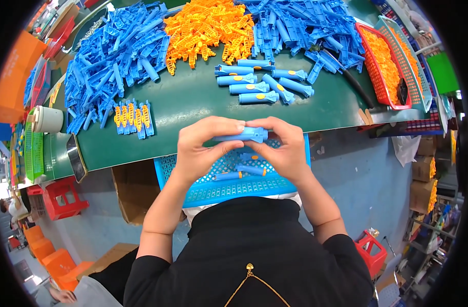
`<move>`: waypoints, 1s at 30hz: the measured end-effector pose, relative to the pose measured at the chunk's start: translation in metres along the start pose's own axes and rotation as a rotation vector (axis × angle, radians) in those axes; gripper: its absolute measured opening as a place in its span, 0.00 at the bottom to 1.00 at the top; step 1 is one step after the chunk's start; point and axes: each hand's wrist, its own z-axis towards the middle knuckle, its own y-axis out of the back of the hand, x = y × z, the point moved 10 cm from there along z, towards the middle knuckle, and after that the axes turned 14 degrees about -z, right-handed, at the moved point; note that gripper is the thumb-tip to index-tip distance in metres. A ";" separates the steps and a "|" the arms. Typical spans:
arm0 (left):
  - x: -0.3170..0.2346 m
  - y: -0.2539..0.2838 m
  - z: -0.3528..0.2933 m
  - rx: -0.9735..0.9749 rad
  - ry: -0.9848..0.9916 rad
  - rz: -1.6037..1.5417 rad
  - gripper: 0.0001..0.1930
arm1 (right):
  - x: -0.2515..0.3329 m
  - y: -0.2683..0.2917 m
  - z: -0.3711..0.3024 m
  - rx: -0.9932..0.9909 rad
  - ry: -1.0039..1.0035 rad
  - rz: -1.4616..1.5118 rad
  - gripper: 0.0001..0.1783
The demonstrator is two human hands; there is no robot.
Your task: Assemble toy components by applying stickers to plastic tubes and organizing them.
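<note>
Both my left hand (203, 146) and my right hand (285, 148) are closed on a blue plastic flashlight casing (252, 134), gripped at its two ends with fingers and thumbs. It lies level at the table's front edge, above a blue basket (229, 194) on my lap. Inside that basket are a few blue casings with orange parts (252, 169). Beyond my hands, several joined blue casings with orange buttons (247, 88) lie on the green table (188, 102). To the left sits a row of blue half shells fitted with orange strips (134, 118).
Heaps of blue half shells (111, 66) flank a pile of orange strips (208, 30) at the back. A red basket of orange parts (380, 66) stands at the right. A white cup (48, 120) and a phone (76, 157) are at the left edge.
</note>
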 end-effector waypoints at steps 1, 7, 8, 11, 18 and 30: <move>-0.017 -0.001 0.000 0.019 -0.161 0.177 0.16 | -0.011 -0.005 0.001 0.041 -0.146 0.183 0.19; -0.044 -0.024 -0.007 0.055 -0.464 0.653 0.17 | -0.025 -0.015 -0.007 0.037 -0.251 0.511 0.18; -0.042 -0.023 -0.008 0.055 -0.459 0.653 0.17 | -0.025 -0.015 -0.008 0.022 -0.254 0.487 0.17; -0.050 -0.035 -0.018 0.156 -0.676 0.760 0.12 | -0.022 -0.014 -0.003 -0.011 -0.216 0.572 0.15; -0.047 -0.022 -0.003 0.035 -0.520 0.591 0.18 | -0.041 -0.016 -0.004 0.064 -0.339 0.768 0.14; 0.044 -0.025 -0.020 0.064 0.429 -0.393 0.13 | -0.025 -0.015 0.003 0.145 -0.209 0.398 0.11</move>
